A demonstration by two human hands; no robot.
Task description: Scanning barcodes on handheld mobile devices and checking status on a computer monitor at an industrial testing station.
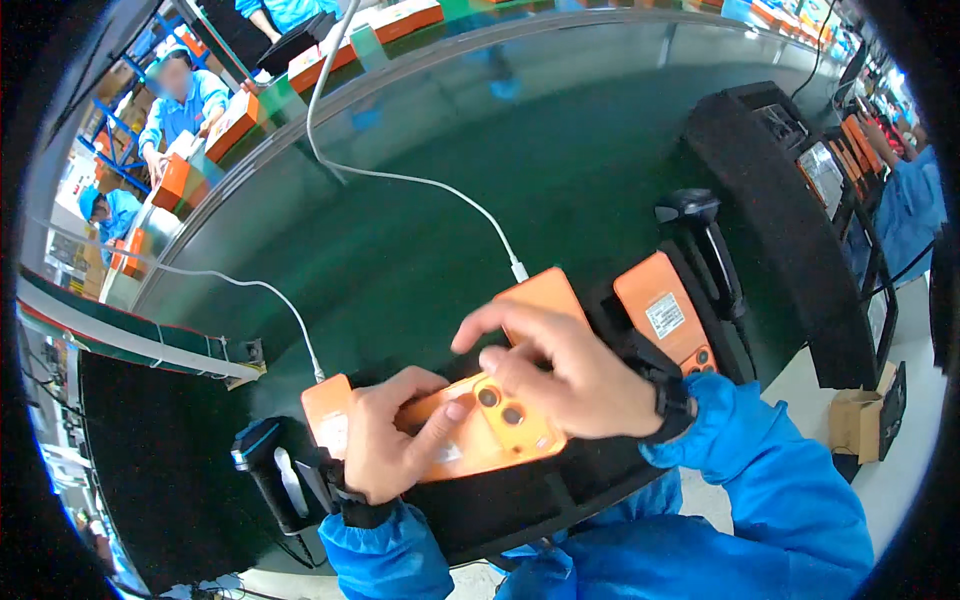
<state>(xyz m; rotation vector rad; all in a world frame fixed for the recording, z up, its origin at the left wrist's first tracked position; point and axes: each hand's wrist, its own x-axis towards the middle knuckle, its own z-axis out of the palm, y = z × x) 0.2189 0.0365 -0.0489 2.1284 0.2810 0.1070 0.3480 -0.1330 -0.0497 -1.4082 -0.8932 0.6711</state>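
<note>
My left hand [395, 435] is closed around an orange phone [535, 445], held back side up and tilted over the near edge of the bench. Its round camera lenses face up, and a pale label shows partly under my left thumb. Over the camera end hovers my right hand [580, 375], thumb and forefinger apart with nothing visible between them; its other fingers are mostly hidden. Beyond this hand lies a second orange phone [550, 292] with a white cable [440, 185] plugged in. Another cabled orange phone [326, 408] sits left of my left hand, partly covered.
At right, an orange phone [655, 300] with a white label lies beside a black handheld scanner [715, 255]. Another scanner [272, 475] stands at left. A black rack [770, 200] borders the green bench [420, 250] on the right. People work among orange boxes [232, 125] across the bench.
</note>
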